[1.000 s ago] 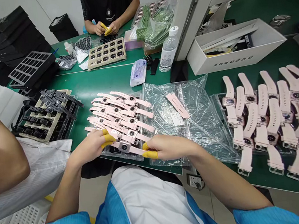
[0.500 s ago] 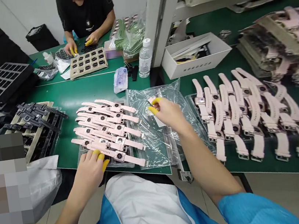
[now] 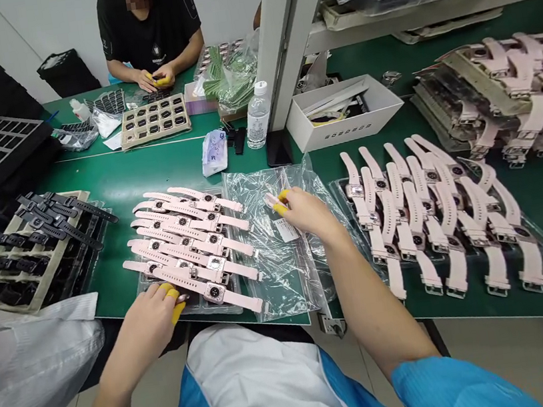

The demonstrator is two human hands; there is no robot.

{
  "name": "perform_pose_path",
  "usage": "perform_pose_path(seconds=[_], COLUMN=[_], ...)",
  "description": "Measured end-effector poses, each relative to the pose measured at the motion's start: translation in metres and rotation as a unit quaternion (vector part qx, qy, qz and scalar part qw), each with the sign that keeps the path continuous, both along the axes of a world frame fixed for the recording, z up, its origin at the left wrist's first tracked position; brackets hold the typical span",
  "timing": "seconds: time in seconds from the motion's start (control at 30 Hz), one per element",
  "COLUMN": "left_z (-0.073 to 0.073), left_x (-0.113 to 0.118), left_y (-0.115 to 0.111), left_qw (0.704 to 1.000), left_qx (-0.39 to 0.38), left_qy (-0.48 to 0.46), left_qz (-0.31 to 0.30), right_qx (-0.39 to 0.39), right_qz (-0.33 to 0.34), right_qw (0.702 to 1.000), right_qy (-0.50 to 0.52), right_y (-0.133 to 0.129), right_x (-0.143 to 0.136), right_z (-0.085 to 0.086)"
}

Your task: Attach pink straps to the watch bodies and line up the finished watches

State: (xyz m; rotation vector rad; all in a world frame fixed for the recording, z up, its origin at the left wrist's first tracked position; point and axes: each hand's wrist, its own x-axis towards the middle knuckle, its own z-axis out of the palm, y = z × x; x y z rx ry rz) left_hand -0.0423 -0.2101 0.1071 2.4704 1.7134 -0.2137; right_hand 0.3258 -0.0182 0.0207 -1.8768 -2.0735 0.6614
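Observation:
Several pink-strapped watches (image 3: 213, 238) lie in slanting rows on a clear tray in front of me. My left hand (image 3: 149, 318), with yellow finger covers, is at the tray's near left corner, its fingers closed round a small shiny dark object that I cannot make out. My right hand (image 3: 303, 211), also with yellow finger covers, pinches a small pale pink piece (image 3: 271, 198) over a clear plastic bag (image 3: 277, 283). A white printed label (image 3: 287, 229) lies on the bag, just below my right fingers.
More pink-strapped watches (image 3: 446, 206) fill a tray at right, with stacked trays (image 3: 484, 99) behind. A white box (image 3: 345, 119), a bottle (image 3: 258, 116) and a metal post (image 3: 286, 40) stand beyond the bag. Black watches (image 3: 58, 216) lie left; a person (image 3: 151, 32) sits opposite.
The view has shifted slightly. A pale pink piece now shows at my right fingertips, and the white label below them is more exposed. The person opposite has brought both hands together.

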Motion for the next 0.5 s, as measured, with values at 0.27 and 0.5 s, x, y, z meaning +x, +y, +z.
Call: perform_pose_path(seconds=[0.27, 0.5], left_z=[0.028, -0.031], left_x=[0.033, 0.114], left_y=[0.066, 0.172], left_qw=[0.897, 0.887], left_qx=[0.005, 0.026], left_qy=[-0.435, -0.456], left_qz=[0.080, -0.077], right_qx=[-0.064, -0.206], right_qz=[-0.001, 0.126], right_qw=[0.846, 0.707], right_qy=[0.529, 0.664], right_y=[-0.019, -0.047], right_x=[-0.015, -0.063], right_z=[0.029, 0.032])
